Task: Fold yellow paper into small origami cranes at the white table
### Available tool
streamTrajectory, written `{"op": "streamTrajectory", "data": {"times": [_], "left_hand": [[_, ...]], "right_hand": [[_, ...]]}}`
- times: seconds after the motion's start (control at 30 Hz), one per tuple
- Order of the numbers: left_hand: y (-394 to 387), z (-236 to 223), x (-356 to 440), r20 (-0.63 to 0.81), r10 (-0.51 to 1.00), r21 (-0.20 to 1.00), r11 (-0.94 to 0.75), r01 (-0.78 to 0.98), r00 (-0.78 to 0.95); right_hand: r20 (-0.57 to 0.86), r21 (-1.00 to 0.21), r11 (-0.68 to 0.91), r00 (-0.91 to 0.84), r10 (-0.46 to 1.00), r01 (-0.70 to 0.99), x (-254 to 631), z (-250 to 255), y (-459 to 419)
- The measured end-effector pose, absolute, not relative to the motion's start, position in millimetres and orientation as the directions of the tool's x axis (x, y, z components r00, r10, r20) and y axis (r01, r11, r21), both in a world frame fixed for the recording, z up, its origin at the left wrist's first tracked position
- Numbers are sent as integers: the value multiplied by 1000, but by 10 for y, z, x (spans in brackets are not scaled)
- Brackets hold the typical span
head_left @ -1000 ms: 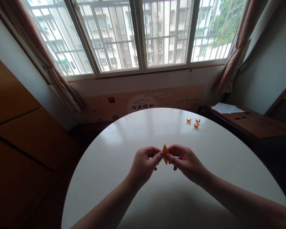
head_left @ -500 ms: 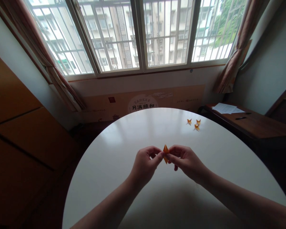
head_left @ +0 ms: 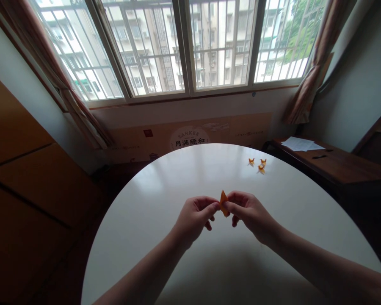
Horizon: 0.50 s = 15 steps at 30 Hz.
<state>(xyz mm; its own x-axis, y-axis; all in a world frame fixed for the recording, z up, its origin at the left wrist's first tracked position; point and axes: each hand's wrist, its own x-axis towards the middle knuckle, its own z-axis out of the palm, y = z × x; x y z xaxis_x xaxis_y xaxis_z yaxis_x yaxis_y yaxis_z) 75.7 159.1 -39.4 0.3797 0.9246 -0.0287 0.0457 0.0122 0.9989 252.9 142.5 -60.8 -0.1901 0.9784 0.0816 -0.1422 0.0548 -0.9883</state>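
Above the white round table [head_left: 139,254], a small folded piece of orange paper [head_left: 223,199] is held upright, pointed at top and bottom. My right hand [head_left: 249,214] pinches it between thumb and fingers from the right. From the left, the thumb and forefinger of my left hand [head_left: 195,218] close on its left edge. The fingertips cover the paper's middle. Farther back on the tabletop, at the right, stand three small orange folded-paper birds: a left one [head_left: 251,161], a right one [head_left: 263,162] and a nearer one [head_left: 261,169].
A brown wooden side table [head_left: 346,163] at the right carries white paper sheets [head_left: 301,144] and a dark pen-like object [head_left: 319,157]. Behind the round table, a printed beige banner [head_left: 250,127] lines the wall below the barred window. An orange-brown cabinet [head_left: 22,182] is on the left.
The folded paper has shifted slightly right and turned a little, with its lower tip tilting rightward. My left thumb has moved off its front toward the left edge. The birds stay put.
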Motion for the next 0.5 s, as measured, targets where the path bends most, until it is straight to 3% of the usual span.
{"op": "streamTrajectory", "data": {"times": [0.13, 0.5], "left_hand": [[1603, -372, 752, -106, 907, 992, 122, -13, 408], [1589, -380, 771, -105, 924, 993, 114, -3, 368]], "right_hand": [[108, -983, 72, -216, 970, -169, 2537, -600, 1405], [137, -991, 132, -197, 971, -37, 2519, -582, 1376]]}}
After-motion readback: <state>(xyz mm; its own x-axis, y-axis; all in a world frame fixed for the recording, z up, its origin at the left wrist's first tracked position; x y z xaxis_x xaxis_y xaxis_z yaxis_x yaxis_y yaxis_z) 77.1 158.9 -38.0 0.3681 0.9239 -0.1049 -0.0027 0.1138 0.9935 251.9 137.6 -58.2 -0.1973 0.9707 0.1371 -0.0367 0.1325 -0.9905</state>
